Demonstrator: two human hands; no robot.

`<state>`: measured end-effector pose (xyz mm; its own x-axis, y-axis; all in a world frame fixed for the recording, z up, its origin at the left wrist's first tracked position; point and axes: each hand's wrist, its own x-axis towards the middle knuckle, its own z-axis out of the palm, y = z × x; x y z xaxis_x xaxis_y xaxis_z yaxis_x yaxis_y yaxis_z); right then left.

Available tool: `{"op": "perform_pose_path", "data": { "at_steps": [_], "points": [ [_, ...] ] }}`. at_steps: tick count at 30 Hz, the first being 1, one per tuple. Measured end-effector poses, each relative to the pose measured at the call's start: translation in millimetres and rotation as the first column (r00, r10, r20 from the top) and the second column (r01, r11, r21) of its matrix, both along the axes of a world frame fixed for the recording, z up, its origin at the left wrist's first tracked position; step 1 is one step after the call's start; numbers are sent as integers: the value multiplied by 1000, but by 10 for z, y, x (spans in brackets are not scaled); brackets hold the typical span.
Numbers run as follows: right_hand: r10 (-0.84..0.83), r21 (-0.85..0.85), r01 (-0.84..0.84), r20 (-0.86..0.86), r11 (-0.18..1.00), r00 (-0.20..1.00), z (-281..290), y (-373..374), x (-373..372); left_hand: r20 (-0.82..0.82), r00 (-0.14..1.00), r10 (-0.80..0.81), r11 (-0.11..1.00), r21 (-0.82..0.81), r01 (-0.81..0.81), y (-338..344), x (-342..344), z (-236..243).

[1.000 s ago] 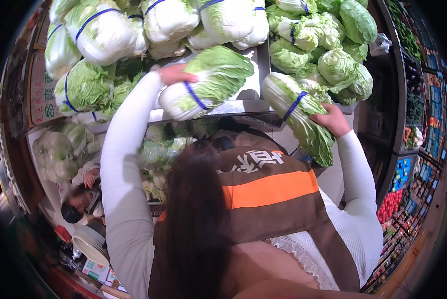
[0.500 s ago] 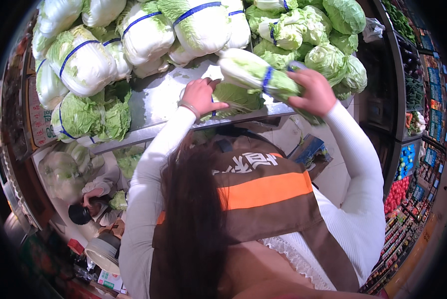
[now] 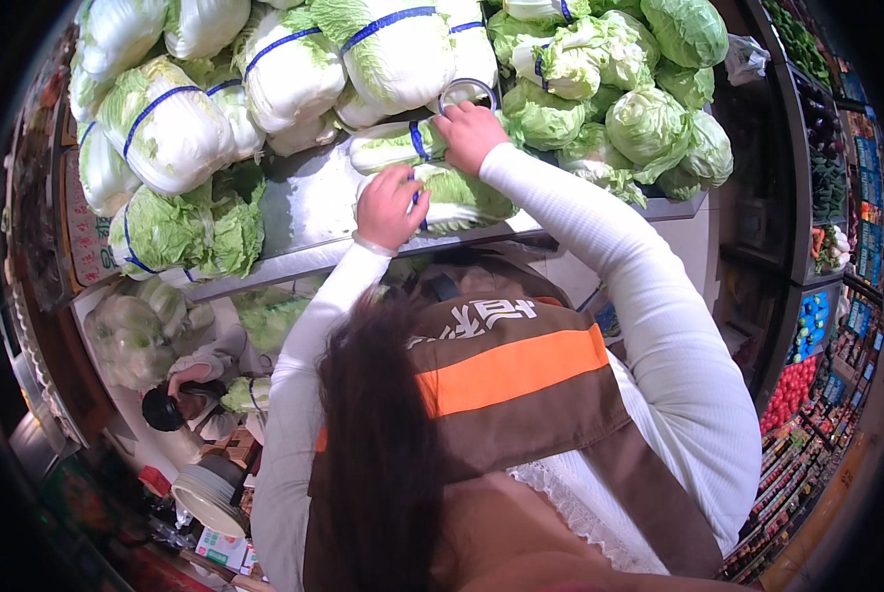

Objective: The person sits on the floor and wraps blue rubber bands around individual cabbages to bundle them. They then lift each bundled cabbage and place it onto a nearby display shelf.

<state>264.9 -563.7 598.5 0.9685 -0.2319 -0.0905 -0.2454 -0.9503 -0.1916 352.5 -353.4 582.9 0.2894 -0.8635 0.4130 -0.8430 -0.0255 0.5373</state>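
Two slim napa cabbages lie side by side at the front of the metal shelf (image 3: pixel 304 202), each with a blue band. My left hand (image 3: pixel 391 207) curls over the white end of the nearer cabbage (image 3: pixel 462 200), beside its band. On the farther cabbage (image 3: pixel 388 150), my right hand (image 3: pixel 474 136) grips the leafy end, its fingers partly hidden. A grey-blue ring, like a roll of tape (image 3: pixel 469 83), stands at the right fingertips.
Large banded napa cabbages (image 3: pixel 289 74) are piled behind and to the left. Round green cabbages (image 3: pixel 649 123) fill the right side. Below left, a crouching person (image 3: pixel 200 400) is beside bagged cabbages (image 3: pixel 131 335). Produce racks (image 3: pixel 807 326) line the right.
My right hand has brought its cabbage left and down, laying it behind the nearer one. My left hand has shifted slightly, its fingers now more curled. The crouching person has a banded cabbage before them.
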Motion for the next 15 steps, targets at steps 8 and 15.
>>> {"op": "perform_pose_path", "data": {
  "at_steps": [8,15],
  "points": [
    [-55,278,-63,396,958,916,502,-171,-857,232,963,139,766,591,-253,-214,276,-53],
    [-243,275,86,609,957,755,1255,-152,-1264,293,940,174,846,444,-295,-249,192,-58]
  ]
}}
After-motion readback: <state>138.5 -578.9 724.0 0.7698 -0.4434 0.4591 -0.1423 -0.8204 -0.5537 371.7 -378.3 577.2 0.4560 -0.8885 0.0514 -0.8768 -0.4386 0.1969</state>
